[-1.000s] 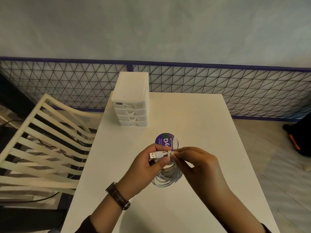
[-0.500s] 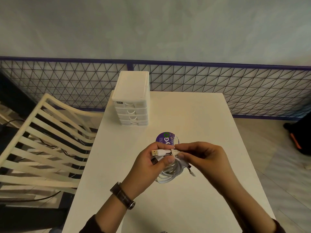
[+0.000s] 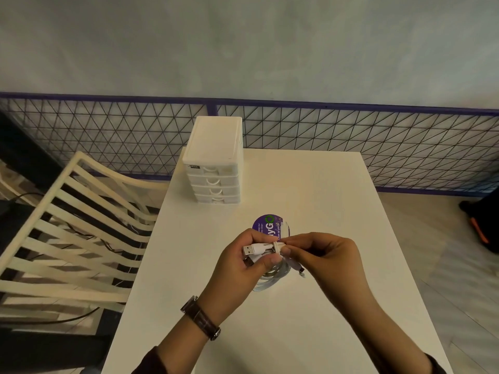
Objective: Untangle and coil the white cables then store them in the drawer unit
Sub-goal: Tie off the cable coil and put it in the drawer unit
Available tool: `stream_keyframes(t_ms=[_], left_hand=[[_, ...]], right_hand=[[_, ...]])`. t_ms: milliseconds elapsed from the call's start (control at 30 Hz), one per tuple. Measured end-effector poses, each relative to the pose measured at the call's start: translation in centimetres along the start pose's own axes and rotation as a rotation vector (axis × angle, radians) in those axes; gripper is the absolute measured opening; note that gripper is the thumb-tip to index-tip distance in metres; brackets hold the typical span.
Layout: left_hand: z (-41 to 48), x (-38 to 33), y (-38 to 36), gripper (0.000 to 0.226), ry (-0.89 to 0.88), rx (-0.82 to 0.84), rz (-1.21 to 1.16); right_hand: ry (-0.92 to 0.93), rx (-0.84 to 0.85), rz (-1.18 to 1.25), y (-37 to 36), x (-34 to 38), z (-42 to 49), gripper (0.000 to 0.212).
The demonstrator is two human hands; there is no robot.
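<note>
Hands meet just over the flat white table (image 3: 310,190), both arms reaching in from the near edge. The left hand (image 3: 237,263), with a brown leather wristwatch (image 3: 201,318) on its wrist, curls its fingers round a coiled white cable (image 3: 271,278). Its thumb lies over the loops. The right hand (image 3: 328,255) pinches the bundle with its fingertips where a thin white strip crosses it. The cable sits between the hands, in front of a round purple sticker (image 3: 270,225).

I count one bundle, one silver USB plug (image 3: 249,249) poking out left and one small plug hanging on the right. One white plastic drawer unit (image 3: 213,160) stands at the far left of the table, with four drawers, all pushed in. One white slatted chair (image 3: 67,228) stands beside the table.

The hands hide most of the coil, so I cannot count its loops or tell if it touches the table. A dark bag with an orange stripe (image 3: 479,228) is cut off at the right edge.
</note>
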State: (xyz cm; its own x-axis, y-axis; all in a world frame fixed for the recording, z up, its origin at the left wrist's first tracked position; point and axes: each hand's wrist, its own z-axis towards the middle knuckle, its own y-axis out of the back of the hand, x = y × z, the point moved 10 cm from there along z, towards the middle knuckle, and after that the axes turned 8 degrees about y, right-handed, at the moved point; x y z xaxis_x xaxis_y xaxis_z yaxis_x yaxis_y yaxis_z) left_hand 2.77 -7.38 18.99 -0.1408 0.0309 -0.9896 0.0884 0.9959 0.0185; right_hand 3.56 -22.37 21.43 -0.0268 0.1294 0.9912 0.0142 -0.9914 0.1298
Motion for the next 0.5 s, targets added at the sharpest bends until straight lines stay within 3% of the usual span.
stream_keyframes(t_ms=[500], left_hand=[[0.5, 1.2, -0.7, 0.019, 0.054, 0.033, -0.044]], right_hand=[[-0.001, 0.045, -0.145, 0.2, 0.9, -0.2, 0.017]])
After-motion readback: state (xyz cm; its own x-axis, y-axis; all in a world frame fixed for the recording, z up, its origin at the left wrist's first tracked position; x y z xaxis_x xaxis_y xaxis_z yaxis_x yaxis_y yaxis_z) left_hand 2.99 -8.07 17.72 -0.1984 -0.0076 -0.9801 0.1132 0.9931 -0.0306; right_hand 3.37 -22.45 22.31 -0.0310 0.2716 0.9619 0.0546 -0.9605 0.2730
